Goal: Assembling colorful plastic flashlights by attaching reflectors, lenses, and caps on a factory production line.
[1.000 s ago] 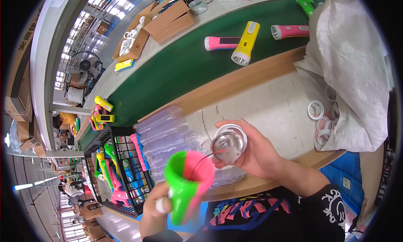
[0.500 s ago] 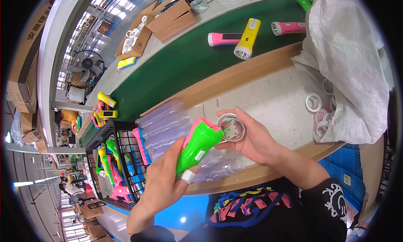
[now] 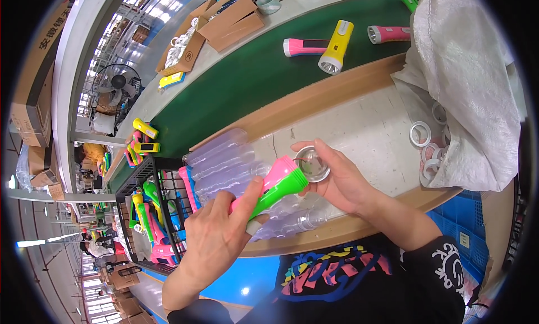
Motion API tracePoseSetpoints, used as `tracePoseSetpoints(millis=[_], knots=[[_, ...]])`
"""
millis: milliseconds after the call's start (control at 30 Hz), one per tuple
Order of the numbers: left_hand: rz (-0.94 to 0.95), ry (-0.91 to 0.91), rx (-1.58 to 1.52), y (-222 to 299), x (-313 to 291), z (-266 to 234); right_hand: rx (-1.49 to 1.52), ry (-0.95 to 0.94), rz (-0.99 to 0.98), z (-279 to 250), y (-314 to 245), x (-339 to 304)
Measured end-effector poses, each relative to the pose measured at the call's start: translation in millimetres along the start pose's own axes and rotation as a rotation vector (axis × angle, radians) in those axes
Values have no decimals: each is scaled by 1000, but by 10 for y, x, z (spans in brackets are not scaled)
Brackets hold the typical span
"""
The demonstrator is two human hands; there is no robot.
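Observation:
My left hand [image 3: 222, 234] is closed around a pink and green flashlight body [image 3: 279, 185], its threaded open end pointing up and right. My right hand [image 3: 342, 183] grips a silver reflector cup [image 3: 313, 164] by its rim, with the fingers behind it. The cup sits right beside the threaded end, and a thin red wire shows between the two. A pale wrap covers a finger of my left hand. Below the flashlight body lie several clear plastic tubes [image 3: 219, 155].
A black wire basket [image 3: 159, 178] of colored flashlights stands at left. White rings [image 3: 419, 134] lie by a white woven sack [image 3: 466, 94] at right. Past the cardboard edge [image 3: 314, 104], a yellow flashlight [image 3: 337, 46] and pink ones rest on the green belt [image 3: 224, 99].
My left hand has rolled the flashlight body, so more of its pink side shows, and tilted it further right. The reflector cup has turned slightly in my right hand.

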State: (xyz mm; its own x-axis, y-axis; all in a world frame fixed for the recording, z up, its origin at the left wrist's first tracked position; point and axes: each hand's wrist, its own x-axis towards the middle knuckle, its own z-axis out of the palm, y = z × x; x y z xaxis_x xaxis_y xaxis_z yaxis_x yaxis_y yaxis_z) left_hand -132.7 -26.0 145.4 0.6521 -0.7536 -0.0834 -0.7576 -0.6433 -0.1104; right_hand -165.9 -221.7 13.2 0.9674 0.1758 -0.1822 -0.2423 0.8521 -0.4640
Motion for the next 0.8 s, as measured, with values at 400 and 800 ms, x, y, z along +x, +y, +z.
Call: tracePoseSetpoints(millis=[400, 800], knots=[[194, 175, 232, 21, 50, 29, -223, 49, -66, 68, 79, -5], [-31, -92, -800, 33, -57, 315, -921, -11, -458, 405, -153, -266]])
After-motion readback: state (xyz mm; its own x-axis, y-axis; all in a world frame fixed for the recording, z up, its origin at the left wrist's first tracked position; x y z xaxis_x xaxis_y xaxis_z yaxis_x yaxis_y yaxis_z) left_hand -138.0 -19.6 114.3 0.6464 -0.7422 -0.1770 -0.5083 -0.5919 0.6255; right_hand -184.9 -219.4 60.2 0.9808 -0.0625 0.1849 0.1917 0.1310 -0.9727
